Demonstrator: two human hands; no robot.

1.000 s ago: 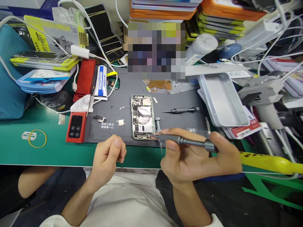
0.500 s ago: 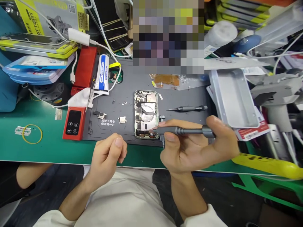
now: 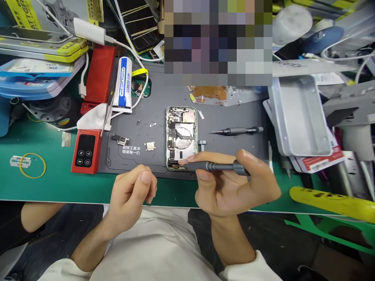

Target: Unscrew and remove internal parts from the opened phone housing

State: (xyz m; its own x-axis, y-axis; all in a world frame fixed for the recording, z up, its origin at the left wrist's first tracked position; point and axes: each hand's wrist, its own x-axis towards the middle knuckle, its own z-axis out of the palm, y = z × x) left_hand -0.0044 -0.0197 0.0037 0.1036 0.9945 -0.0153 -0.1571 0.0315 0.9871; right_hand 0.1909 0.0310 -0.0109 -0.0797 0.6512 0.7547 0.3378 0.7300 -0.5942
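An opened phone (image 3: 181, 136) lies face down on the dark work mat (image 3: 228, 117), its boards and coil exposed. My right hand (image 3: 234, 187) grips a grey screwdriver (image 3: 216, 167), its tip at the phone's lower right corner. Just left of the phone's bottom edge, my left hand (image 3: 131, 195) hovers over the table edge, fingers curled in with thumb against forefinger; nothing shows in it. Small loose parts (image 3: 150, 146) lie on the mat left of the phone.
A second screwdriver (image 3: 237, 131) lies right of the phone. A red device (image 3: 84, 151), glue tube (image 3: 124, 84) and tweezers sit at the left, a metal tray (image 3: 299, 117) at the right. Boxes and cables crowd the back. A razor blade and yellow ring (image 3: 29, 164) lie far left.
My right hand has moved the screwdriver left and down, so its tip now meets the phone's lower right corner. The view has shifted closer. My left hand has barely moved.
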